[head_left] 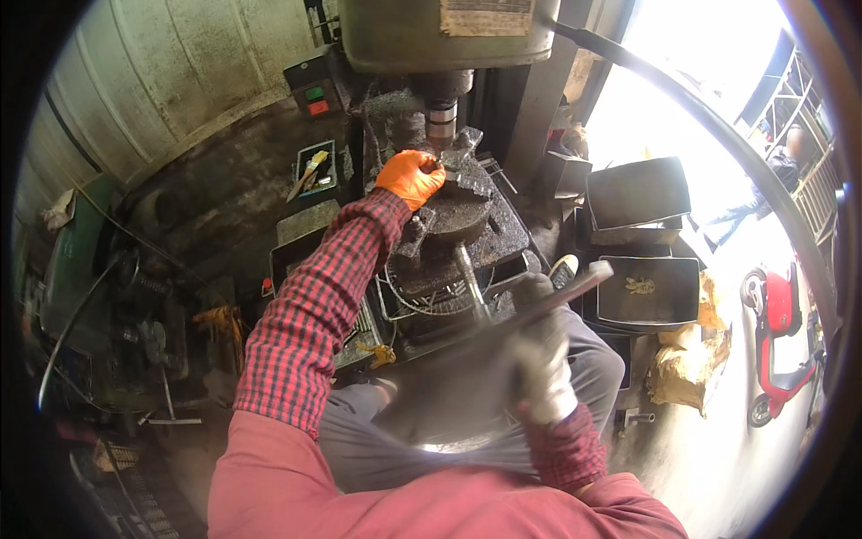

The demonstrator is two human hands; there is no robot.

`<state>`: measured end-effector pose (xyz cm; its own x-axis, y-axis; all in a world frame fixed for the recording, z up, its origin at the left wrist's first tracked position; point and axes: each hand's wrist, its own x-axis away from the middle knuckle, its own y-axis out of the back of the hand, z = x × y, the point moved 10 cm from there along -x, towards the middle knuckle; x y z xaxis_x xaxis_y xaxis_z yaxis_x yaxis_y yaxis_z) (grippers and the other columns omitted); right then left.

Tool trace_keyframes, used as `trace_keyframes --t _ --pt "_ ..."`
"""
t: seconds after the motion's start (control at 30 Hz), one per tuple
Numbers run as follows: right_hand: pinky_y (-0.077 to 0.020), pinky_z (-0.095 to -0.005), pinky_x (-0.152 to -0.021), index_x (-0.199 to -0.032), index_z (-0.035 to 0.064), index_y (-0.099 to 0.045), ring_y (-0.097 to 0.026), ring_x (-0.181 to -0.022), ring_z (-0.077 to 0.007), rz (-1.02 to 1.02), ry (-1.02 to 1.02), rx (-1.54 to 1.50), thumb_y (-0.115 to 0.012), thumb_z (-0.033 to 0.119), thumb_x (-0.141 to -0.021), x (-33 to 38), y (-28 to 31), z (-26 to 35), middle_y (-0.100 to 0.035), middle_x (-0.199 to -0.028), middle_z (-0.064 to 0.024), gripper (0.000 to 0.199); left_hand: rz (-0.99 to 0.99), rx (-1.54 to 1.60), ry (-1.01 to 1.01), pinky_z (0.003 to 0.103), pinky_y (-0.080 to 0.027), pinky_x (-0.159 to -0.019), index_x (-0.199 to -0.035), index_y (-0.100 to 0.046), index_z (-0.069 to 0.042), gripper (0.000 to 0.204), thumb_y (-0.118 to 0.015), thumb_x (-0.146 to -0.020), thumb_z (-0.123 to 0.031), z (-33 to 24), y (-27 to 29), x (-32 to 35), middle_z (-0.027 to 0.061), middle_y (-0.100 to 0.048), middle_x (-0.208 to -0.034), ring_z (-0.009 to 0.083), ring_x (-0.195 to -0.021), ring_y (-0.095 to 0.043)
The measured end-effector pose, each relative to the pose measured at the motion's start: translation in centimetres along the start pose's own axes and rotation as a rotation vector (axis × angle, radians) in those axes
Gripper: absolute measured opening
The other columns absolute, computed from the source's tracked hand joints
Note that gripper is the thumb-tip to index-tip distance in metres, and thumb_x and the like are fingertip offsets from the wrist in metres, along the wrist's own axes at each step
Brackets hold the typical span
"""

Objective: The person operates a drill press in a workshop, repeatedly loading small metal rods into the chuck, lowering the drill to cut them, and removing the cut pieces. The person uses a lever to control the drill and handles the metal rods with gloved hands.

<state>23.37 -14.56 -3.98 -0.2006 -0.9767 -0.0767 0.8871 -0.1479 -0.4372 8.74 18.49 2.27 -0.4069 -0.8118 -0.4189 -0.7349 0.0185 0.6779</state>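
My left hand [413, 178], in an orange glove, reaches to the machine vise [458, 216] beneath the drill press chuck [441, 121]. Its fingers are pinched together at the vise jaws; whatever lies between them is too small to make out. Over my lap, my right hand [546, 373] in a pale glove grips a dark, flat, tray-like thing [449, 382]. Both are smeared by motion, and the dark thing hangs tilted, its upper right corner raised. A metal vise handle [470, 277] slopes down toward it.
Black bins [648, 292] stand at the right beside a crumpled yellowish sack [687, 373]. A small tray holds a brush [310, 171] left of the drill table. Behind it sits a switch box [314, 88] with green and red buttons. A red scooter [779, 332] stands far right, near another person [783, 166].
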Motion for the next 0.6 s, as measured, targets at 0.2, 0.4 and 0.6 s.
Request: trace_keyframes --t 0.2,0.4,0.6 --pt "-0.0445 -0.0475 -0.117 -0.145 0.0043 -0.057 -0.053 -0.139 -0.0385 0.558 0.043 0.886 -0.073 0.011 -0.081 1.3 -7.8 -5.7 -0.056 -0.147 -0.0231 0.066 0.046 0.414 0.187 0.028 -0.052 -0.076 -0.102 -0.075 0.001 0.02 -0.078 -0.094 -0.017 2.8 -1.5 -0.1 -0.0003 -0.073 -0.089 0.0088 -0.081 -0.065" --pt "-0.056 -0.0346 -0.103 -0.131 0.0045 -0.07 -0.066 -0.124 -0.0255 0.24 0.055 1.229 -0.075 -0.005 -0.082 2.5 5.3 1.1 -0.068 -0.134 -0.0157 0.05 -0.335 1.016 0.319 0.026 -0.056 -0.075 -0.108 -0.075 -0.003 0.015 -0.075 -0.097 -0.013 6.0 2.4 1.9 0.0017 -0.073 -0.097 0.0084 -0.087 -0.065" --pt "-0.0508 -0.0296 -0.104 -0.126 0.0041 -0.073 -0.065 -0.12 -0.0158 -0.121 -0.353 0.533 -0.072 -0.011 -0.082 5.2 10.3 0.4 -0.071 -0.129 -0.0076 0.047 -0.196 0.936 0.494 0.031 -0.058 -0.064 -0.126 -0.059 -0.01 0.019 -0.058 -0.108 -0.016 6.0 2.9 2.9 0.0049 -0.068 -0.091 0.0134 -0.071 -0.065"
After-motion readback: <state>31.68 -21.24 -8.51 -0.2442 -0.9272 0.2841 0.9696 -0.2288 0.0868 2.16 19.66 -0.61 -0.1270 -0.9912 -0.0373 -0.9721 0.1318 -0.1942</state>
